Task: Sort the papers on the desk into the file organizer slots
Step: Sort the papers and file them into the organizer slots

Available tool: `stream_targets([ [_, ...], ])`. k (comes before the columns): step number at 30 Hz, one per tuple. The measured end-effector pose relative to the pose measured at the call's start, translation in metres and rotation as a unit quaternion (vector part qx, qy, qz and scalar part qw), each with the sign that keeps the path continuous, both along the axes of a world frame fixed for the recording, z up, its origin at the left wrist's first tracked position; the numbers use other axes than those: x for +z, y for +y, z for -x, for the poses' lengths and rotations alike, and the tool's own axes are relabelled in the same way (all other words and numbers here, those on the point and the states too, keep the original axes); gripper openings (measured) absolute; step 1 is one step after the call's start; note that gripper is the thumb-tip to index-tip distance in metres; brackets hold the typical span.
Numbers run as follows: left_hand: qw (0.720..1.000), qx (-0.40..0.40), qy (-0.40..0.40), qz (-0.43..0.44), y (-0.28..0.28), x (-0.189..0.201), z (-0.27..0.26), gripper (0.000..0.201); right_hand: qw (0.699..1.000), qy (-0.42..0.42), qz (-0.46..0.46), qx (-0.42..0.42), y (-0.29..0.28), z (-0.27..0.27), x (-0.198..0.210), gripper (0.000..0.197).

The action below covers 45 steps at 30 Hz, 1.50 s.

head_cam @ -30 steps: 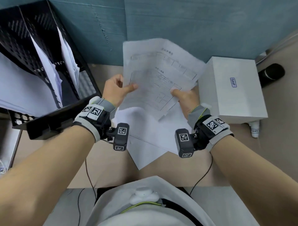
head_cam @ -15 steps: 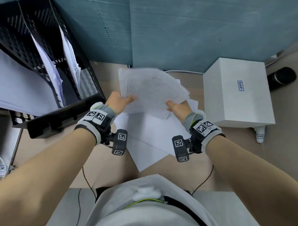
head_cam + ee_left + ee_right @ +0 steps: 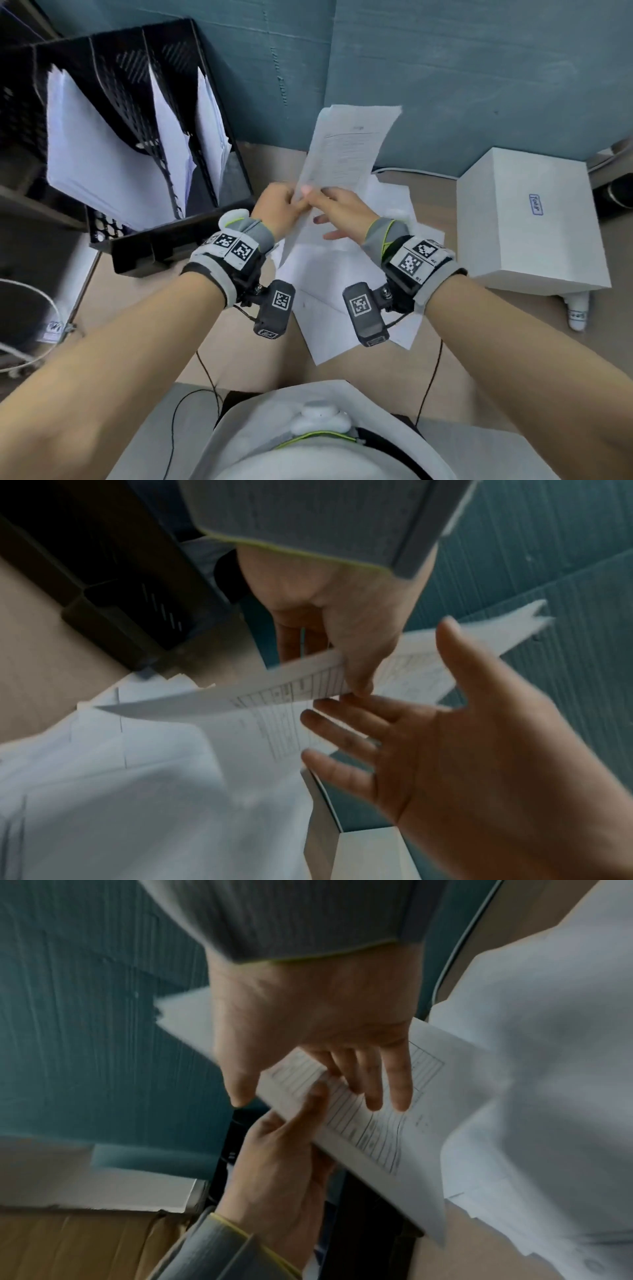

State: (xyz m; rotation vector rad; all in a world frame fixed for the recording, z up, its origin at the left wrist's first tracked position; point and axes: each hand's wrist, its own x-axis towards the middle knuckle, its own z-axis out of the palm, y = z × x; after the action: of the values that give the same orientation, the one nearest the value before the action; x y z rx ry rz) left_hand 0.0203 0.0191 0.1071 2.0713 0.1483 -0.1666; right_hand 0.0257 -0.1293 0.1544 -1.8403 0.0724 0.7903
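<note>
Change: my hands, apart on a flat sheaf a second ago, have met at its lower edge; it now stands on end.
Left hand (image 3: 279, 205): fingers pinch the held papers (image 3: 346, 150).
Right hand (image 3: 337, 209): thumb on the sheaf, fingers loosely spread.
File organizer (image 3: 144, 240): just left, slots part-filled.
Loose sheets (image 3: 342, 294): on the desk (image 3: 239, 346).
Meaning: probably a handover before slotting.

Two hands (image 3: 308, 209), one organizer (image 3: 164, 240), perhaps three slots.
</note>
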Motion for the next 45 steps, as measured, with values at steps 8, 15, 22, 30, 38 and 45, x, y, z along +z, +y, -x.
stream_targets([
  [8, 0.991, -0.131, -0.012, -0.021, 0.012, 0.005, 0.014, 0.069, 0.98, -0.118, 0.098, -0.124, 0.039, -0.022, 0.001, 0.042],
  [15, 0.95, 0.197, 0.114, -0.212, 0.066, -0.007, 0.023, 0.044, 0.971, -0.218, 0.096, -0.011, 0.043, -0.02, 0.01, 0.041],
  [22, 0.939, 0.174, 0.15, -0.256, 0.08, -0.006, -0.016, 0.071, 0.973, -0.21, 0.077, 0.054, 0.057, -0.019, 0.022, 0.033],
  [30, 0.985, 0.138, 0.066, -0.086, 0.11, 0.005, 0.008, 0.059, 0.984, -0.156, 0.031, 0.076, 0.084, -0.037, 0.037, 0.025],
  [38, 0.984, 0.115, 0.099, -0.094, 0.131, -0.001, 0.019, 0.073, 0.976, -0.21, 0.026, 0.053, 0.174, -0.07, 0.008, 0.041],
  [45, 0.983, 0.101, 0.093, -0.122, 0.141, 0.005, 0.026, 0.071, 0.949, -0.177, 0.127, 0.227, 0.179, -0.062, -0.055, 0.053],
])
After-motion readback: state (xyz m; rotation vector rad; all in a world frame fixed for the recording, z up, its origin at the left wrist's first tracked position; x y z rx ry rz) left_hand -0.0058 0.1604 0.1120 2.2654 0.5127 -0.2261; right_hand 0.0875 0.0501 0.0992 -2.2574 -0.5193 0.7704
